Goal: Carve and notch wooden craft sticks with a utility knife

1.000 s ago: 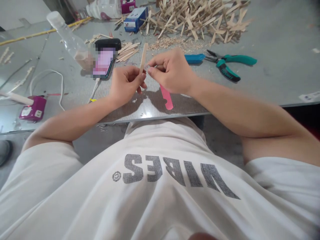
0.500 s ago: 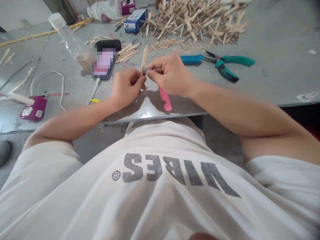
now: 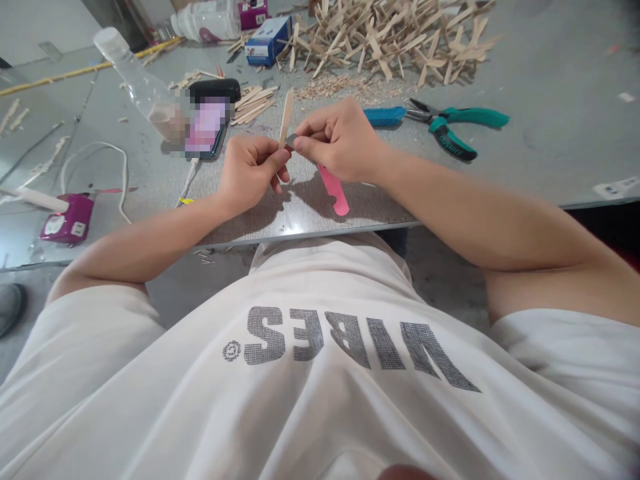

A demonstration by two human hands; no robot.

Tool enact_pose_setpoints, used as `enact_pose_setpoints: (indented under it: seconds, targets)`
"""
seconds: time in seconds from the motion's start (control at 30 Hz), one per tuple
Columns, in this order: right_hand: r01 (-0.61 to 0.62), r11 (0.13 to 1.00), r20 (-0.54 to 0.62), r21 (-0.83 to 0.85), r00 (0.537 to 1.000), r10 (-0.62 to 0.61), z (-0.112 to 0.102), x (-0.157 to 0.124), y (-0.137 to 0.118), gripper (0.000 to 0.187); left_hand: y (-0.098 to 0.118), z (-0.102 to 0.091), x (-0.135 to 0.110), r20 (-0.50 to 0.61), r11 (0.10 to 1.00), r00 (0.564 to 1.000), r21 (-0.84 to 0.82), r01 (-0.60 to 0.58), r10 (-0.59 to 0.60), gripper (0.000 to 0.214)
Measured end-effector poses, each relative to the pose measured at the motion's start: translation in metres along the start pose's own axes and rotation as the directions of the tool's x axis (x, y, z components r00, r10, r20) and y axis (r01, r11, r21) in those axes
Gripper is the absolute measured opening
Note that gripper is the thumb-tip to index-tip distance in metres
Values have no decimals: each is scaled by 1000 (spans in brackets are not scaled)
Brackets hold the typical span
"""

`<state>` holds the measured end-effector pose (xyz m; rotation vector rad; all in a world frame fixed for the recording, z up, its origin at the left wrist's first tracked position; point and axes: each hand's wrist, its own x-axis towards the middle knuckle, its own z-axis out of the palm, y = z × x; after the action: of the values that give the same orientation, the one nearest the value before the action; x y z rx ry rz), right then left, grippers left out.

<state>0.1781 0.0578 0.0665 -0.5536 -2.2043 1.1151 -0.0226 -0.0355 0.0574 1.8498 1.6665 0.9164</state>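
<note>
My left hand pinches the lower end of a pale wooden craft stick, which points up and away from me at a slight tilt. My right hand grips a knife with a pink handle; the handle sticks out below the palm and has a notch near its end. From between the thumb and forefinger its grey blade shows, close against the stick just above my left thumb. The middle of the knife is hidden in my fingers. Both hands are above the table near its front edge.
Pliers and a blue tool lie right of my hands. Behind are a big heap of sticks, wood chips and a blue box. A bottle, phone and white cable are left.
The knife has turned slightly in my right hand, its handle end swinging right and up. More of the blade shows beside the stick. My left hand keeps its hold.
</note>
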Motion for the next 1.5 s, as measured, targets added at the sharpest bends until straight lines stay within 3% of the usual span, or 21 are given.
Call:
enact_pose_setpoints:
  seconds: [0.37,0.57,0.7,0.9,1.03,1.13,1.3,1.5]
  targets:
    - [-29,998,21,56,999,28,-8,8,28,21,5,-10,-1,67,997,998,-70,25,-20,40]
    - [-46,996,61,82,997,41,-10,9,24,18,1,-5,1,46,1000,999,-1,-10,10,46]
    - [-105,991,59,82,993,100,-10,10,23,26,-1,-4,2,45,999,999,-35,-16,18,40]
    - [-58,972,124,227,992,30,-8,11,26,30,-5,-2,5,81,995,995,69,-69,63,47]
    - [-86,972,113,218,992,62,-7,11,29,38,-9,5,9,-35,997,999,-71,-30,28,40]
    - [-78,988,46,130,996,73,-7,11,31,31,-10,10,12,-106,979,994,-204,-4,-18,34]
    - [26,1000,-48,2,998,-26,-4,9,32,22,-5,12,11,-116,956,992,-293,15,-52,27]
    - [8,998,-3,59,1000,-8,-2,11,34,24,-4,11,12,-83,949,996,-314,13,-41,29]
